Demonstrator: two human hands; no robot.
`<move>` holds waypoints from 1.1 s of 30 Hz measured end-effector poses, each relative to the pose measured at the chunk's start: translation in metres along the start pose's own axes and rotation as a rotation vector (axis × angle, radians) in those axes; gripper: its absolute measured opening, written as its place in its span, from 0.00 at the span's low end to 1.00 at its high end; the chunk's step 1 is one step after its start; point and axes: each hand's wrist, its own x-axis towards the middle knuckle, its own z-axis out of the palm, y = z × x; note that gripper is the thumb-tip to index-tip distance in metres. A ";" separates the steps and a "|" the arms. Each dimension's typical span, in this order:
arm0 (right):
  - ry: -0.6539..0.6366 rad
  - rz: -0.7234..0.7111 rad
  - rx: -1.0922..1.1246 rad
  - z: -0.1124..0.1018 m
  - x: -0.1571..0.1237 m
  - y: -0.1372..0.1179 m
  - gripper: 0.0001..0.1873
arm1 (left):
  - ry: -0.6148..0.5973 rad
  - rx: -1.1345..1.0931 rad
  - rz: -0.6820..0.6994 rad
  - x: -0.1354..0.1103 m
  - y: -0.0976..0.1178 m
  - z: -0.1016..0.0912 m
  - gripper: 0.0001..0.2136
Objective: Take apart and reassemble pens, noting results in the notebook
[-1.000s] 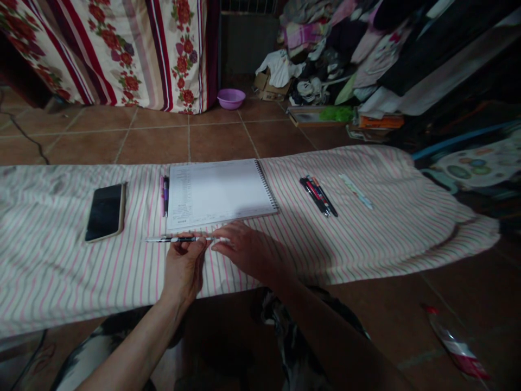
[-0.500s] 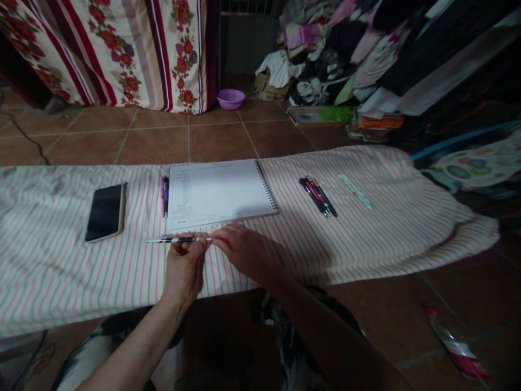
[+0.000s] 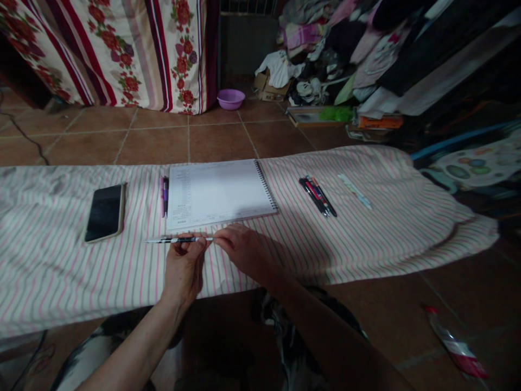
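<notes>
My left hand (image 3: 185, 266) is closed around a slim black-and-white pen (image 3: 179, 239), thumb pressed along its barrel. The pen lies level just above the striped cloth, its clear end pointing left. At the pen's other end, my right hand (image 3: 240, 247) pinches a thin white part with thumb and forefinger. Whether that part is separate from the barrel I cannot make out. Just beyond both hands is a spiral-bound pad (image 3: 223, 190) with a blank white page and printed margins.
A phone (image 3: 105, 212) lies at the left. A purple pen (image 3: 165, 196) and a pink one rest along the pad's left edge. To the right are several bundled pens (image 3: 317, 196) and a pale, patterned stick-like item (image 3: 355, 191). Striped cloth (image 3: 407, 217) covers the surface.
My right hand has shifted very slightly right, and a little more of the white part shows between the hands. My left hand and the pen have hardly moved.
</notes>
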 end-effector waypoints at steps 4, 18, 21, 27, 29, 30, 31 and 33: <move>-0.005 0.004 -0.004 -0.001 0.000 -0.001 0.06 | 0.007 0.002 -0.014 0.001 -0.001 -0.001 0.15; 0.010 0.013 0.037 -0.007 -0.003 0.003 0.05 | 0.005 -0.006 -0.006 0.000 0.003 -0.002 0.15; 0.026 0.008 0.037 -0.004 -0.004 0.007 0.05 | 0.013 -0.008 -0.010 0.000 0.004 -0.002 0.15; 0.066 0.031 0.078 0.000 -0.005 0.014 0.06 | 0.005 -0.002 -0.004 0.001 0.003 -0.003 0.14; 0.067 0.040 0.080 0.000 -0.006 0.015 0.06 | -0.003 -0.009 -0.003 0.001 0.003 -0.003 0.14; 0.066 0.043 0.078 0.000 -0.006 0.016 0.06 | -0.002 -0.014 -0.004 0.001 0.003 -0.003 0.13; 0.067 0.044 0.076 0.000 -0.006 0.016 0.06 | 0.001 -0.017 -0.006 0.001 0.003 -0.004 0.13; 0.069 0.045 0.075 0.000 -0.006 0.017 0.06 | 0.010 -0.021 -0.008 0.001 0.003 -0.004 0.13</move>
